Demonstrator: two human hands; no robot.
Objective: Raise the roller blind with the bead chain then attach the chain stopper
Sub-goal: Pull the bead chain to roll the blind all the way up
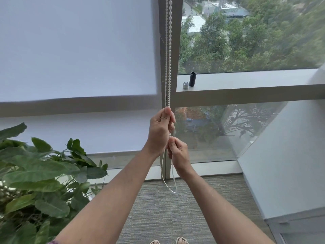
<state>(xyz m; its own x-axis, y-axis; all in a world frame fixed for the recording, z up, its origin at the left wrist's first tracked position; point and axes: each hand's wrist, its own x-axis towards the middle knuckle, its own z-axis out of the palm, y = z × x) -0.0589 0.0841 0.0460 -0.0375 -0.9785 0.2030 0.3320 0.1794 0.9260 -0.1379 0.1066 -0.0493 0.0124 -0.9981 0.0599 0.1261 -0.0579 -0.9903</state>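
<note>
In front of the window post, your left hand [161,128] and your right hand [178,152] just below it both pinch the bead chain [169,50]. The blind [77,48] hangs left of the chain, its bottom edge level with the window ledge [246,80].

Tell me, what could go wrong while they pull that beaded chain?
Both the left hand and the right hand grip the bead chain close together, so a hard tug might strain it. The slack loop dangles near the floor and could snag. The black cylinder on the sill sits near the chain and might get knocked.
</note>
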